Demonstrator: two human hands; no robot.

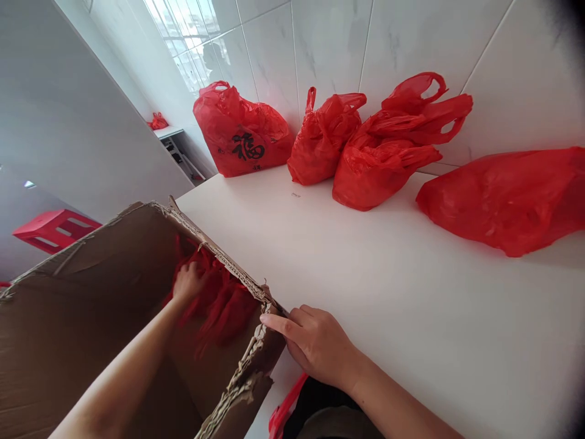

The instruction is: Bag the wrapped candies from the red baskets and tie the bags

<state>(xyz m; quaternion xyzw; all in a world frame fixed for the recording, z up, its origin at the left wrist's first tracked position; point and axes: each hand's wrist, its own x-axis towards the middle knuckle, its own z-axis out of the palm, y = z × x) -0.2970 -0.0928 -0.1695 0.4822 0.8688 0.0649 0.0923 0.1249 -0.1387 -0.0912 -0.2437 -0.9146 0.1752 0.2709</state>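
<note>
A large cardboard box with ragged, torn rims stands open at the lower left. My left hand reaches down inside it, closed on a red plastic bag; its fingertips are partly lost in the red plastic, and motion blurs the bag's lower part. Whether one bag or more hangs there I cannot tell. At the box's near right corner, my right hand grips the torn edge, the index finger laid over the rim and the other fingers curled outside.
On the white tabletop, along the tiled wall, stand a red bag with black characters, two knotted-looking red bags and a red bag lying at right. A red plastic stool is beyond the box.
</note>
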